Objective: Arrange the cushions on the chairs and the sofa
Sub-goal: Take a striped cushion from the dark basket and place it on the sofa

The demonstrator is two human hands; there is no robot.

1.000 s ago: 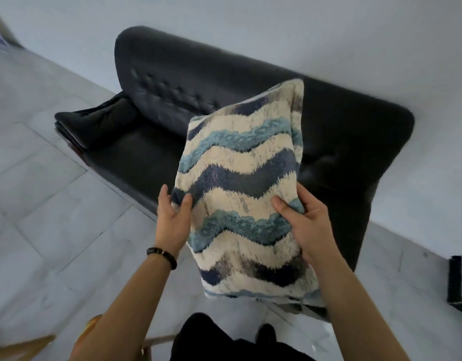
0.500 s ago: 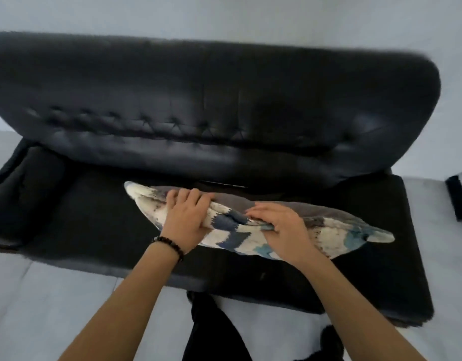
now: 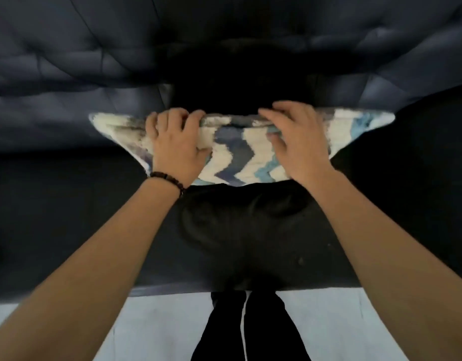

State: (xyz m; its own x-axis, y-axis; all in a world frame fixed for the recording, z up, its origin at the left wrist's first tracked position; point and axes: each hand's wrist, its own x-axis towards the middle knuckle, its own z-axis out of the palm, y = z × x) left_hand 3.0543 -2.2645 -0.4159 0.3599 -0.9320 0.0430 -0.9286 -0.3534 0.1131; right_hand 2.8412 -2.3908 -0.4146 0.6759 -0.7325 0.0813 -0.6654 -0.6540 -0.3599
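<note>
- Cushion (image 3: 239, 155), patterned in cream, dark-blue and light-blue zigzag bands, stands on its lower edge at the back of the seat of the sofa (image 3: 57, 217), close up to the backrest (image 3: 81, 56). Whether it touches the backrest cannot be told.
- Left hand (image 3: 176, 147) grips the cushion near its left end. The fingers are curled over the upper edge and the thumb lies on the patterned face turned toward the person.
- Right hand (image 3: 300, 144) holds the cushion toward its right end in the same way, fingers hooked over the upper edge and thumb against the front face. How far the fingertips reach behind the cushion is hidden.
- Between the two hands a stretch of the patterned face shows. A pointed corner sticks out past the left hand on the left, and another past the right hand on the right.
- Bracelet (image 3: 169, 179) of dark beads sits on the left wrist, just below the left hand.
- Backrest, dark and button-tufted, rises just beyond the fingers of both hands. Directly behind the cushion it lies in deep shadow and no detail can be made out.
- Seat, dark and smooth, spreads below both forearms out to its front edge.
- Floor (image 3: 151, 324), pale, shows nearer the person than the seat edge. The person's legs in dark trousers (image 3: 224, 332) stand on it between the two arms.
</note>
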